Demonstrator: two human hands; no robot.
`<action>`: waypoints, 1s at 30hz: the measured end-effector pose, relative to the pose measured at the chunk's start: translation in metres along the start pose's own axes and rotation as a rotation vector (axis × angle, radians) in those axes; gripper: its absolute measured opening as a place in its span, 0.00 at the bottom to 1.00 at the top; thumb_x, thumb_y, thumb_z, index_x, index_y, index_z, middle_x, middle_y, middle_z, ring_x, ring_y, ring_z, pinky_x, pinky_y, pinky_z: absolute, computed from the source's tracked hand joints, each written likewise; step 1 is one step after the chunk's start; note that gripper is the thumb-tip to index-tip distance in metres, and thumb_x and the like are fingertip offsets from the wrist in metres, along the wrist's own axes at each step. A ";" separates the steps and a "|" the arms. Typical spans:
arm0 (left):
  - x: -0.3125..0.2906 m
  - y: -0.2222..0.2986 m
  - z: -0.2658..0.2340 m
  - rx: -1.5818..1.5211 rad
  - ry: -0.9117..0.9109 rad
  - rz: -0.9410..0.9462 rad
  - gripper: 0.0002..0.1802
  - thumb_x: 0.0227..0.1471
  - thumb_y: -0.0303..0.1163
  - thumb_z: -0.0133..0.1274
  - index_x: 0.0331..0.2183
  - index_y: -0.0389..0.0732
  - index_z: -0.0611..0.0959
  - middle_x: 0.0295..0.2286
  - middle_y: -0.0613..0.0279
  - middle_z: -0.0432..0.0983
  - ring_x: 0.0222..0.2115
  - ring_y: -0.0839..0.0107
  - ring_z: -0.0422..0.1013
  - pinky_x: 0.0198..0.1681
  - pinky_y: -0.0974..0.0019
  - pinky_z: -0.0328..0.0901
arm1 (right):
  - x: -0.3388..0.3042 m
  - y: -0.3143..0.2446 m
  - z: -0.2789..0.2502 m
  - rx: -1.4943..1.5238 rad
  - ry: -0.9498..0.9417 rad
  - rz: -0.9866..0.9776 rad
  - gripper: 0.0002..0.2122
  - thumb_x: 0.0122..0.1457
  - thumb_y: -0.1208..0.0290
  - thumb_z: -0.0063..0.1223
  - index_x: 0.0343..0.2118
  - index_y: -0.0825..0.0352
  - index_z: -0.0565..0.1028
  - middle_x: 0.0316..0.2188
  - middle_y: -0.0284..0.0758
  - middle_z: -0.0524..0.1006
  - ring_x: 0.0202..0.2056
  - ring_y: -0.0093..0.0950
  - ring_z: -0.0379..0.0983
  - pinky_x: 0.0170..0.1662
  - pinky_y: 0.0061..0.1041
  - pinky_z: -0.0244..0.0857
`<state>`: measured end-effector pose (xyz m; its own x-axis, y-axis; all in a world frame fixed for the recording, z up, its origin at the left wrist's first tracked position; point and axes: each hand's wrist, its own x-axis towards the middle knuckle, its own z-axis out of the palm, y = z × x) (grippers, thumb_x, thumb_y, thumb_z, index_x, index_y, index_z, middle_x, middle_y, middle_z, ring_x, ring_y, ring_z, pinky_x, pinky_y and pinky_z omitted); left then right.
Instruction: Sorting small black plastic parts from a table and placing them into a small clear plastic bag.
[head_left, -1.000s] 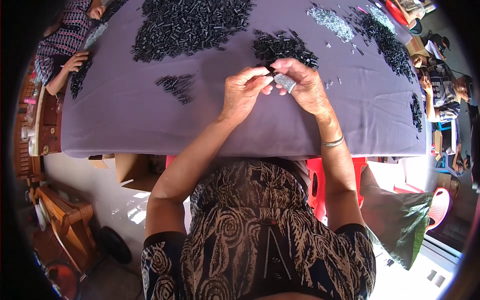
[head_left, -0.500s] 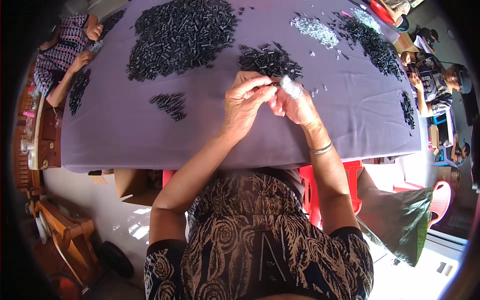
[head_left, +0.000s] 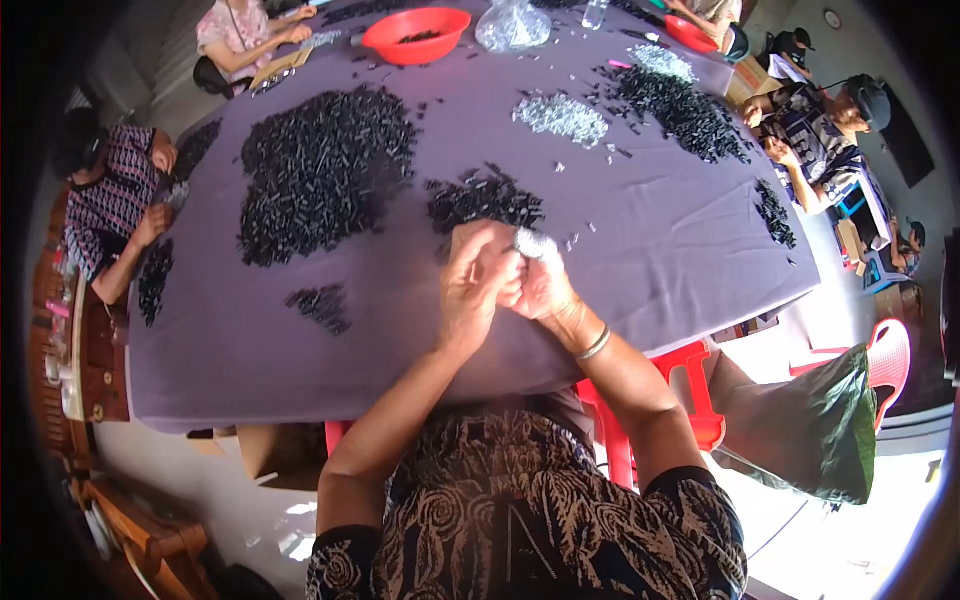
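Note:
My left hand and my right hand meet above the near part of the table, fingertips together. A clump of small clear pieces rests in my right hand, whose fingers are curled. The left fingers are pinched against the right ones; what they hold is hidden. Just beyond the hands lies a pile of short black tube-like pieces. To the left, a small group of black pieces lies side by side. Past the right hand, a heap of clear pieces shows, with a few strays nearby.
A purple cloth covers the table. A large black heap lies at left, another at far right. Across stand a red bowl and a clear plastic bag. Several people sit around. A red stool is below.
The view has tilted up, so the far side of the table shows. My hands have come closer together; a dark piece seen at the left fingertips is now hidden.

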<state>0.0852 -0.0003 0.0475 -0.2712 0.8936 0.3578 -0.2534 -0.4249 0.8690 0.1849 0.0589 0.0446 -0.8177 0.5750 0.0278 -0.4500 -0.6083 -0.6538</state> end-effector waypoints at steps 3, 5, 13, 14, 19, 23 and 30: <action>0.012 0.008 0.002 0.068 -0.107 0.057 0.20 0.46 0.22 0.51 0.45 0.36 0.73 0.41 0.63 0.65 0.43 0.74 0.64 0.45 0.71 0.62 | 0.001 0.006 -0.020 0.276 -0.090 0.031 0.19 0.50 0.51 0.51 0.25 0.67 0.69 0.14 0.23 0.57 0.12 0.13 0.50 0.12 0.11 0.45; 0.024 0.014 0.009 0.152 -0.167 0.118 0.18 0.43 0.22 0.54 0.41 0.35 0.76 0.39 0.61 0.69 0.39 0.72 0.68 0.43 0.71 0.63 | 0.001 0.011 -0.022 0.222 -0.022 -0.006 0.18 0.51 0.52 0.49 0.24 0.65 0.69 0.16 0.26 0.64 0.12 0.16 0.56 0.12 0.13 0.48; 0.022 0.008 0.022 0.108 -0.092 -0.057 0.07 0.46 0.22 0.53 0.31 0.32 0.80 0.29 0.62 0.74 0.29 0.78 0.69 0.34 0.75 0.63 | 0.004 0.023 -0.040 0.348 -0.148 -0.061 0.15 0.49 0.51 0.54 0.29 0.57 0.70 0.25 0.25 0.71 0.23 0.18 0.67 0.20 0.14 0.58; 0.020 0.006 0.017 0.056 -0.076 -0.129 0.07 0.47 0.21 0.54 0.32 0.31 0.79 0.32 0.66 0.73 0.29 0.84 0.67 0.23 0.82 0.60 | 0.001 0.021 -0.028 0.274 -0.059 -0.072 0.15 0.49 0.51 0.55 0.29 0.57 0.70 0.25 0.25 0.70 0.23 0.17 0.66 0.20 0.14 0.58; 0.010 0.007 0.008 0.077 -0.059 -0.055 0.09 0.47 0.21 0.54 0.35 0.32 0.78 0.32 0.67 0.72 0.30 0.82 0.67 0.28 0.80 0.61 | -0.002 0.019 0.001 0.260 0.091 0.006 0.15 0.51 0.51 0.50 0.20 0.56 0.66 0.15 0.22 0.63 0.15 0.15 0.56 0.16 0.14 0.49; -0.008 0.020 -0.005 0.317 -0.016 0.092 0.10 0.45 0.19 0.55 0.35 0.33 0.79 0.38 0.61 0.69 0.37 0.77 0.66 0.36 0.75 0.63 | -0.003 0.028 0.004 0.291 -0.036 0.077 0.17 0.55 0.50 0.46 0.21 0.60 0.68 0.11 0.20 0.53 0.11 0.13 0.45 0.15 0.15 0.38; -0.014 0.037 -0.060 0.874 0.064 0.288 0.11 0.37 0.20 0.61 0.29 0.34 0.80 0.27 0.59 0.73 0.26 0.68 0.71 0.29 0.70 0.65 | 0.001 0.016 0.006 -0.534 0.246 0.103 0.19 0.58 0.54 0.47 0.19 0.65 0.69 0.14 0.23 0.62 0.14 0.13 0.54 0.14 0.14 0.44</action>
<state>0.0241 -0.0371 0.0543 -0.2721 0.7499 0.6030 0.6164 -0.3454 0.7076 0.1747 0.0463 0.0388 -0.7116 0.6764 -0.1900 -0.0781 -0.3449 -0.9354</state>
